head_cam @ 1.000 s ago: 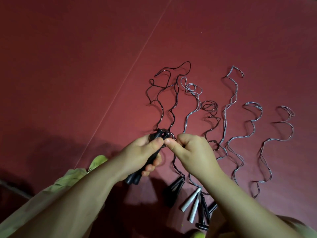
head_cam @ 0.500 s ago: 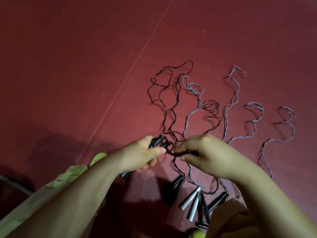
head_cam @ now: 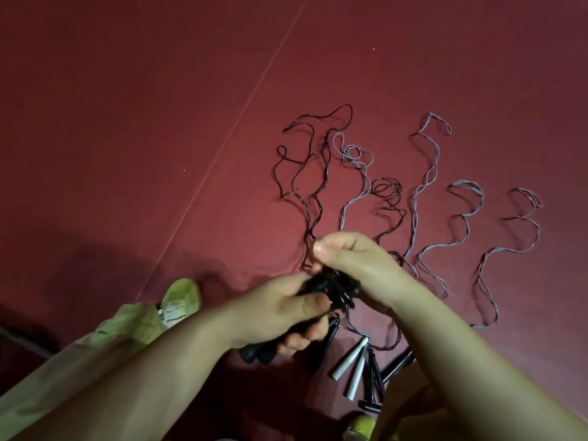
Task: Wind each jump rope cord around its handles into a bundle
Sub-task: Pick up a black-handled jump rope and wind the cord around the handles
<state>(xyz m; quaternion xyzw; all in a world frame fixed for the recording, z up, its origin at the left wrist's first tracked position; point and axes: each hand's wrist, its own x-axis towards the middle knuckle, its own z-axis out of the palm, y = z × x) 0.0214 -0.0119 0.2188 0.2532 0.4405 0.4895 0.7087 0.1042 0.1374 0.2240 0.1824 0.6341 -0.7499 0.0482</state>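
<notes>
My left hand (head_cam: 280, 313) grips a pair of black handles (head_cam: 321, 286) held together above the red floor. Their lower ends stick out below my fingers. My right hand (head_cam: 353, 262) pinches the black cord (head_cam: 310, 192) of this rope just above the handle tops, where a few turns of cord wrap the handles. The rest of that black cord trails away in wavy loops on the floor. Several other jump ropes lie beside it, among them a grey cord (head_cam: 426, 173) and a pair of white handles (head_cam: 351, 366).
More black handles (head_cam: 375, 380) lie near the white ones, under my right forearm. Grey and dark cords (head_cam: 521, 237) stretch out in waves to the right. A green shoe (head_cam: 179, 299) shows at lower left. A thin seam (head_cam: 222, 144) runs diagonally across the red floor.
My right hand has risen from low beside the handles to above their tops, carrying the black cord round them. The left hand has kept its grip and shifted slightly right.
</notes>
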